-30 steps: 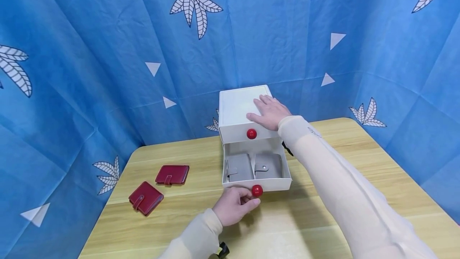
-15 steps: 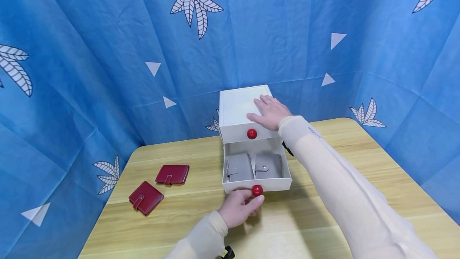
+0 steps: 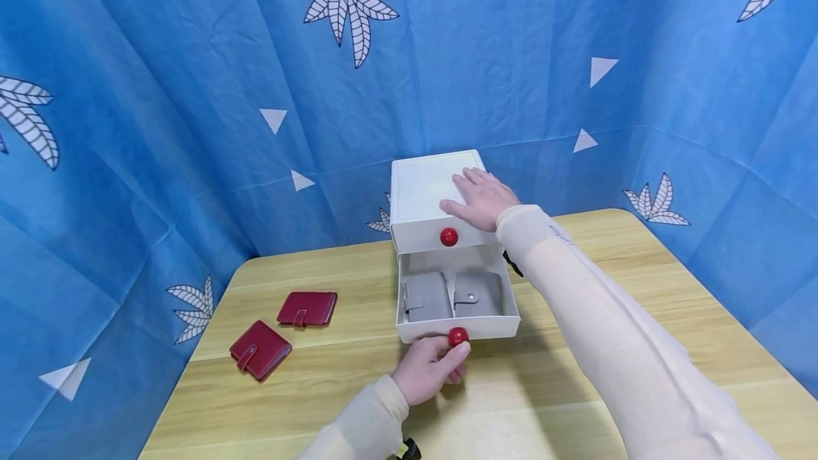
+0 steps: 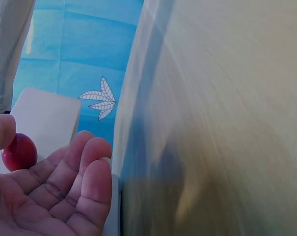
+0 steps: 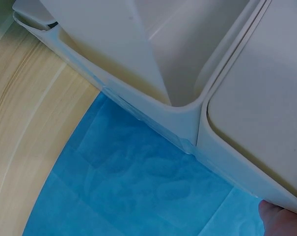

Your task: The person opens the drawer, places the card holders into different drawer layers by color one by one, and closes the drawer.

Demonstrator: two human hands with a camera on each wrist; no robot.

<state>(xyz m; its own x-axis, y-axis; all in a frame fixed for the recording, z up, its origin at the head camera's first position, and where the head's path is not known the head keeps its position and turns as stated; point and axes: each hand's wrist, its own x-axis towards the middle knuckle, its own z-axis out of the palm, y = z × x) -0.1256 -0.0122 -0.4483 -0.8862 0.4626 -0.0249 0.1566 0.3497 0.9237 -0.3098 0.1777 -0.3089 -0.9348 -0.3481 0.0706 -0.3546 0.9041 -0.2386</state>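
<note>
Head: right hand lies spread atop the white box, probably steadying it; at six o'clock, left hand pinches the red knob of the open drawer. Left wrist: other fingers loose. Right wrist: right hand at four o'clock.

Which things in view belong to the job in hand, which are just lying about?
Job, apparently:
White two-drawer box, right hand on top
Its open lower drawer, left hand at its round red knob
Two grey leather-look wallets inside

Probably just lying about:
Two dark-red leather-look wallets, untouched on the wood-grain table
Blue leaf-patterned curtain
</note>
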